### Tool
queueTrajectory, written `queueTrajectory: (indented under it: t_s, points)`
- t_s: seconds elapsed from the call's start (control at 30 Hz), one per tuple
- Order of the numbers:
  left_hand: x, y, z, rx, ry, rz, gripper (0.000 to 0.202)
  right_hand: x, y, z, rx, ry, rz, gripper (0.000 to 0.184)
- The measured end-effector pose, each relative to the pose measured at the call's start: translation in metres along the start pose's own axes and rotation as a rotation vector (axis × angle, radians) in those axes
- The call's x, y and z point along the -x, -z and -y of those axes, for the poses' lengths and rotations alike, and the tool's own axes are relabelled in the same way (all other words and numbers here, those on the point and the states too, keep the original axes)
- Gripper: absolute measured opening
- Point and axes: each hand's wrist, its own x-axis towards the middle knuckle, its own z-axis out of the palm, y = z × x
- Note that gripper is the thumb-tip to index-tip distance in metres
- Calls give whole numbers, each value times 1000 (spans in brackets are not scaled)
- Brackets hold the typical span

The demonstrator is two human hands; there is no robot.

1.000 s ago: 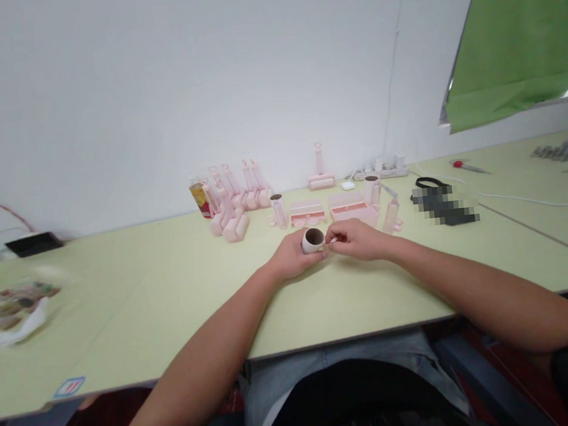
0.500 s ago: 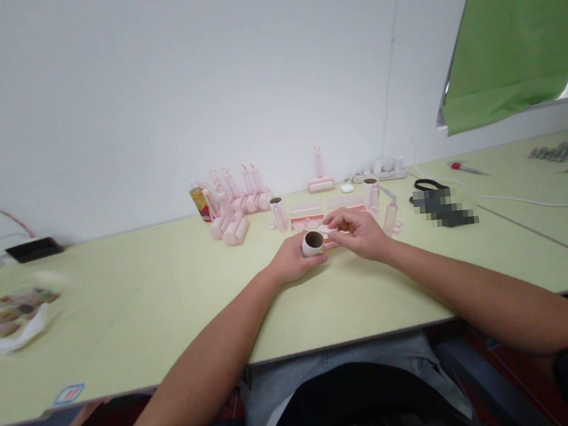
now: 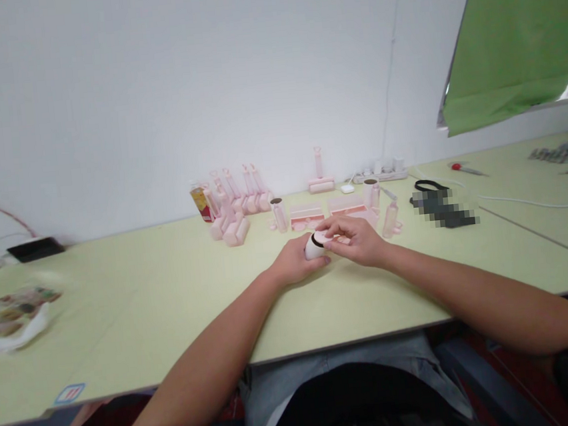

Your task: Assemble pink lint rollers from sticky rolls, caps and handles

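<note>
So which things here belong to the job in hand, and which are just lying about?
Job: white roll, held by left hand; pale disc, in right hand; probably pink rollers.
Apparently lying about: power strip, yellow-red carton, white cable.

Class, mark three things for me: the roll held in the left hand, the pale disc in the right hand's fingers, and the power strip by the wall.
Roll (image 3: 311,249): head view, on its white side.
Disc (image 3: 323,236): head view, on its flat face.
Power strip (image 3: 383,176): head view, on its long body.
</note>
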Motion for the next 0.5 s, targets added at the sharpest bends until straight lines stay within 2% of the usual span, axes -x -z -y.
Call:
queueTrajectory:
  t_s: [0.5]
  points:
    - [0,-3,1,9,13,-2,45,1,-2,1,-13,-25,51,7]
